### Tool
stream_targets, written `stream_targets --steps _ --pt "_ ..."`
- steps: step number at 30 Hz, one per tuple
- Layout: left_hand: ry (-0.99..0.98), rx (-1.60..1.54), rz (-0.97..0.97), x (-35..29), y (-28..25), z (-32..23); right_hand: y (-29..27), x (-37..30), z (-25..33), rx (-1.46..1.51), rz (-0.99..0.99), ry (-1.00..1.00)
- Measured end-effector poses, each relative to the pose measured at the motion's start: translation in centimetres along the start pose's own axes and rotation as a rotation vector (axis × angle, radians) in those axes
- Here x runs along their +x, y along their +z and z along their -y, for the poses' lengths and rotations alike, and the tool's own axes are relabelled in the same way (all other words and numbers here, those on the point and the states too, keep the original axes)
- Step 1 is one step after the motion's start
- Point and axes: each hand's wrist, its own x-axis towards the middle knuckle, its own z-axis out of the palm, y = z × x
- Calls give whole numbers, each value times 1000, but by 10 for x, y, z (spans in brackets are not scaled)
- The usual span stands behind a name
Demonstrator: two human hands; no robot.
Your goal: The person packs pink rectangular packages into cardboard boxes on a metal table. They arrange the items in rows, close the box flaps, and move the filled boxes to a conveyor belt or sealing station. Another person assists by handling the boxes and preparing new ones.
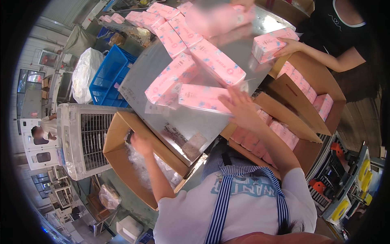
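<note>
My right hand (243, 110) reaches over the metal table, fingers spread and touching the right end of a pink wrapped tissue pack (203, 98). Two more tissue packs, a left one (170, 77) and a right one (217, 63), lie just beyond it, some loose clear film around them. Down at the left, my left hand (141, 145) is over a cardboard carton (140, 183) holding crumpled clear plastic (156, 168). Its fingers are smeared and partly hidden near the carton's wall, so their grip does not show.
Below the table's right edge stand two cartons of pink packs, a near one (306, 132) and a far one (331, 87). A co-worker's hand (287, 46) holds another pack (270, 44). More packs line the far table. A blue crate (109, 77) and air cooler (87, 138) stand left.
</note>
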Motion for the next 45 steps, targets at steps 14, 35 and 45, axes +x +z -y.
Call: stream_targets --steps 14,35,45 --pt "-923 -419 736 -181 80 109 42 124 -2 -394 -288 289" --pt "368 -1160 223 -102 -45 -218 7 -226 -35 13 190 822" --pt "-121 103 519 -6 -62 -73 4 -8 -3 60 -187 446"
